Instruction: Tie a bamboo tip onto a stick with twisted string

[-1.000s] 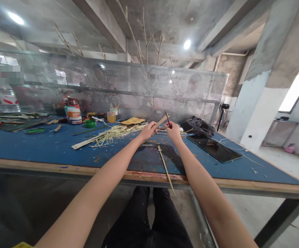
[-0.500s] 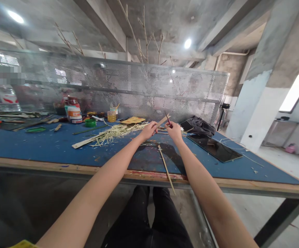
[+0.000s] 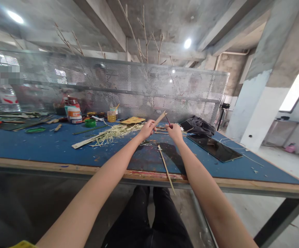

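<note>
Both of my hands are raised over the blue tabletop near its middle. My left hand (image 3: pixel 148 129) is closed round a flat, pale bamboo strip (image 3: pixel 160 118), which slants up to the right. In my right hand (image 3: pixel 174 132) the fingers pinch a thin dark-red paintbrush (image 3: pixel 167 120), its upper end close to the strip's tip; I cannot tell whether they touch. Below the hands, a narrow bamboo stick (image 3: pixel 166 168) lies across the table's front edge and sticks out over it. Shredded bamboo fibres (image 3: pixel 113 135) are piled left of my left hand.
Paint jars (image 3: pixel 75 115), a green lid (image 3: pixel 36 130) and a yellow jar (image 3: pixel 111 116) stand toward the back left. A black tablet (image 3: pixel 215 147) and a dark grey cloth (image 3: pixel 201 126) lie at right. A perforated metal screen (image 3: pixel 139 86) rises behind, with people beyond it.
The bamboo strip's tip has shifted up and left. My right hand has dropped slightly, and the paintbrush has moved a little with it.
</note>
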Tool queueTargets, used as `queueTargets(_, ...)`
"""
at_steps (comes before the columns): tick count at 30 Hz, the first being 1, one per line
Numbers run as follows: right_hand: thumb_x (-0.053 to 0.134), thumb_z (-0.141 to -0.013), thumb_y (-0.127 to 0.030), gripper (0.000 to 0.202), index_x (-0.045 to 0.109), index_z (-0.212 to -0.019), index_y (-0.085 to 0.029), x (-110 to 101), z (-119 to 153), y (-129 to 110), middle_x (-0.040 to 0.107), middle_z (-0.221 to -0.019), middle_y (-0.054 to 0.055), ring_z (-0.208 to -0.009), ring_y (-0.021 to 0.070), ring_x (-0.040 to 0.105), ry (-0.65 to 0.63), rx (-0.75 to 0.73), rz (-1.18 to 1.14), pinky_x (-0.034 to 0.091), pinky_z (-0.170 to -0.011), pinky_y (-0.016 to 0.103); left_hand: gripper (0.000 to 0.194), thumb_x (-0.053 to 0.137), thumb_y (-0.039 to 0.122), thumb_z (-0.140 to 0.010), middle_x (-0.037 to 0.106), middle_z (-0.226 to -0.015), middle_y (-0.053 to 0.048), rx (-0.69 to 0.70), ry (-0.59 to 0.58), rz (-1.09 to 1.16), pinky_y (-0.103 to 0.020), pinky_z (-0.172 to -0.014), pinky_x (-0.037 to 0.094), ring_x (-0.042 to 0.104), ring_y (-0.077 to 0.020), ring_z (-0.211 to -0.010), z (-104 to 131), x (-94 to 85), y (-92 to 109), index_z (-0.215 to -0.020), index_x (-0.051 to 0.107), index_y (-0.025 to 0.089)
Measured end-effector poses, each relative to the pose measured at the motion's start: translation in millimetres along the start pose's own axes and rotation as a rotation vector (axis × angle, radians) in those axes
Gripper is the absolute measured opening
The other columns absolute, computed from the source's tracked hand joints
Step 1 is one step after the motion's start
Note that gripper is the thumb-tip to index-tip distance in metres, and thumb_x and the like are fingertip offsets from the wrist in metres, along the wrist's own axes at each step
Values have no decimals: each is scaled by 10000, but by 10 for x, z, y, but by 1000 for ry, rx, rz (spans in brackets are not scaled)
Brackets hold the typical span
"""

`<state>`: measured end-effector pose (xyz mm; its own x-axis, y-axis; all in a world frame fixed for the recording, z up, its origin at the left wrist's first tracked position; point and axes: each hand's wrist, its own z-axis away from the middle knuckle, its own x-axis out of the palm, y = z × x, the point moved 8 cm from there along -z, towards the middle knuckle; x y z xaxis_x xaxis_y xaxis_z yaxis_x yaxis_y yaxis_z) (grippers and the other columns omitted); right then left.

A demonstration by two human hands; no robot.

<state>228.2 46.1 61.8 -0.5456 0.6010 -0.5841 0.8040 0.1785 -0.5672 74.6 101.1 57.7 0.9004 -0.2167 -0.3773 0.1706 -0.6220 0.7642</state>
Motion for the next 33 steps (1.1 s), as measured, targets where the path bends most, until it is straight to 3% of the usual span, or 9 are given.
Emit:
queueTargets(4, 461, -923, -507, 448, 617, -668, -174, -5, 29, -5, 594, -598, -2, -574, 137, 546, -1, 21, 9, 404, -589, 266, 167, 415, 338, -928, 536, -625, 56, 13, 15, -18, -194, -452, 340, 426, -73, -418, 22, -7, 27, -988, 480, 197)
queueTargets(7, 388, -908, -565, 510, 608, -628, -199, -30, 50, -67, 600, -589, 21, -594, 165, 537, 22, -1, -3, 329, -556, 253, 255, 394, 410, -928, 505, -573, 54, 31, -10, -46, -200, -436, 334, 423, -81, -408, 45, 18, 67, -897, 513, 187)
queueTargets(15, 286, -936, -571, 515, 633, -813, -210, -161, 94, -126, 652, -721, 26, -675, 174, 555, 124, -2, 6, 308, -583, 223, 521, 291, 586, -912, 400, -456, 47, 83, 56, -179, -230, -489, 340, 421, -106, -433, 72, -46, 181, -595, 417, 192)
queueTargets(19, 334, -961, -419, 402, 661, -896, -194, -179, 80, -110, 691, -808, 61, -756, 194, 600, 131, 3, 30, 348, -641, 237, 564, 303, 582, -912, 430, -453, 28, 111, 104, -299, -247, -531, 323, 444, -122, -476, 80, -112, 210, -525, 412, 186)
queueTargets(25, 371, -949, -253, 297, 633, -1053, -160, -142, 54, -77, 716, -939, 105, -877, 213, 637, 113, 3, 33, 401, -751, 261, 503, 396, 519, -911, 541, -498, 8, 139, 108, -484, -258, -575, 308, 522, -154, -548, 114, -120, 258, -622, 614, 169)
queueTargets(33, 385, -952, -448, 348, 609, -1046, -199, -109, 57, -97, 714, -927, 76, -856, 207, 644, 89, -2, 24, 420, -728, 255, 403, 397, 420, -936, 646, -609, -13, 127, 95, -589, -243, -585, 361, 585, -163, -581, 131, -96, 274, -804, 692, 180)
